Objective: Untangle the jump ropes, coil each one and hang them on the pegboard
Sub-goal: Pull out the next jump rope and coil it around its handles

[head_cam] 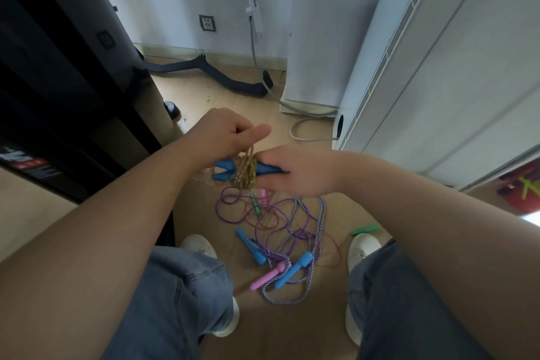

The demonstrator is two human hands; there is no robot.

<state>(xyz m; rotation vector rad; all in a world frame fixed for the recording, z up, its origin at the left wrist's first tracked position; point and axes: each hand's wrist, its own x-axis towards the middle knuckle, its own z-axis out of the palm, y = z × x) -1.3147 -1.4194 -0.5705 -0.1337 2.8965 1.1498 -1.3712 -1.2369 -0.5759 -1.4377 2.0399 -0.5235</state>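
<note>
From the head camera: coiling is the step in hand. The yellow rope [245, 169] is wound in a tight bundle around its own pair of blue handles [222, 175], held up between the knees above the floor [204, 96]. The right hand [295, 169] is clenched round the handles' far end and steadies the bundle. The left hand [225, 133] sits just above, thumb and fingers pinching a strand that rises off the windings.

I reckon the next move calls for tucking or tightening that last strand so the coil holds, then finding the pegboard, which is not in view.

Plenty is left: below on the floor lies the tangle [280, 222], a thin purple rope [233, 199] looped through a striped rope [321, 207], with a pink handle [264, 278] among them.
</note>
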